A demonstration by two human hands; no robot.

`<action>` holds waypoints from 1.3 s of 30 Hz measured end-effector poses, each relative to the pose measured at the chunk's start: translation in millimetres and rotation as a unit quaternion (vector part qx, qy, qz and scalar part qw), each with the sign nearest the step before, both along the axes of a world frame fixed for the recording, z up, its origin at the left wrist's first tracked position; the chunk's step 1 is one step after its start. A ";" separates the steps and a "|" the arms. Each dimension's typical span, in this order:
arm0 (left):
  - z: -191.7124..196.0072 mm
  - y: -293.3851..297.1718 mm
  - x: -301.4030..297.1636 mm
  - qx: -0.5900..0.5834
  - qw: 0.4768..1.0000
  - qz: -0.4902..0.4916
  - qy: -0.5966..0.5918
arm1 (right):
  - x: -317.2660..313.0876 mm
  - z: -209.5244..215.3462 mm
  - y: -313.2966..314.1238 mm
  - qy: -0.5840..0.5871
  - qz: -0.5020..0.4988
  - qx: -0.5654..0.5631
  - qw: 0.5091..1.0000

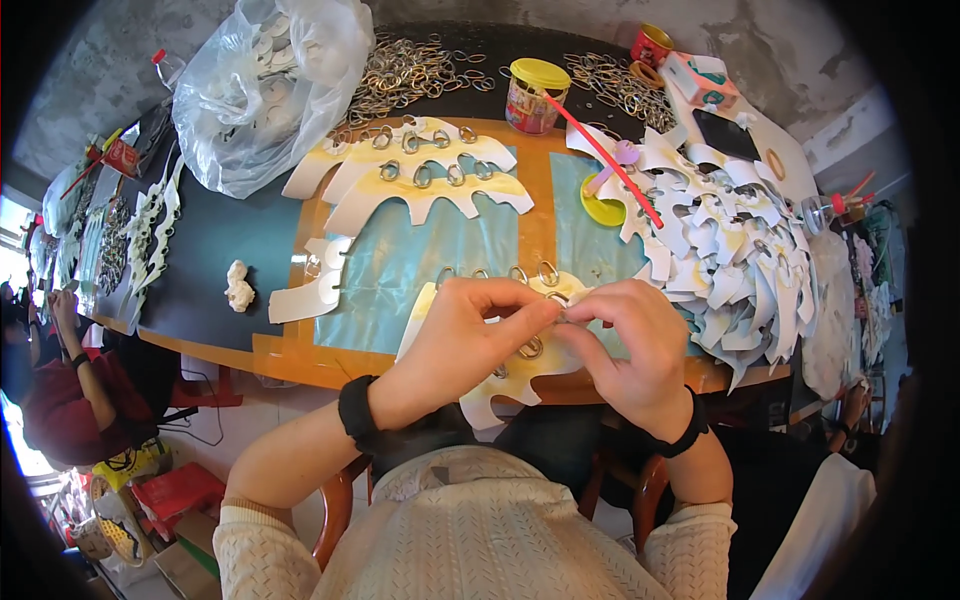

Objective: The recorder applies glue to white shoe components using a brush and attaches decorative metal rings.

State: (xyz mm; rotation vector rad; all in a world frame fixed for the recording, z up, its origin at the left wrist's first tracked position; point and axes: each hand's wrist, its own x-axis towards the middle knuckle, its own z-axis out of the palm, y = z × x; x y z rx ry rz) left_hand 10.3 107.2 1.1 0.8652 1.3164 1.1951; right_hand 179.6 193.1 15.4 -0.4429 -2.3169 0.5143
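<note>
My left hand [482, 325] and my right hand [632, 345] meet above a scalloped white piece [545, 388] with yellowish patches, at the table's near edge. Their thumbs and forefingers are closed in a pinch at a small metal ring [557, 297], partly hidden by the fingertips. More metal rings stand on this piece, one of them a ring [547, 272] just beyond my hands. Farther off, similar scalloped pieces [420, 185] lie overlapped, with rings along their yellowish parts. A smaller white cut piece [315, 290] rests left of my hands.
Loose metal rings [410, 75] are heaped at the back, beside a plastic bag [275, 95] of white pieces. A yellow-lidded jar [535, 95], a red stick [605, 160] and a yellow lid [602, 205] stand beyond. White pieces [730, 250] pile up right. Another person [80, 395] sits left.
</note>
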 end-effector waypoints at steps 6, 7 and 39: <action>2.2 -4.5 3.2 0.051 0.992 -0.005 0.118 | 0.5 2.7 -4.3 -0.036 -0.033 -0.037 0.998; -2.4 -4.4 3.3 0.068 0.992 0.003 0.105 | 0.7 2.8 -4.6 -0.040 -0.031 -0.070 0.996; 6.4 -5.4 6.1 0.045 0.998 -0.001 0.042 | 3.5 2.6 -8.2 -0.010 -0.049 -0.038 0.998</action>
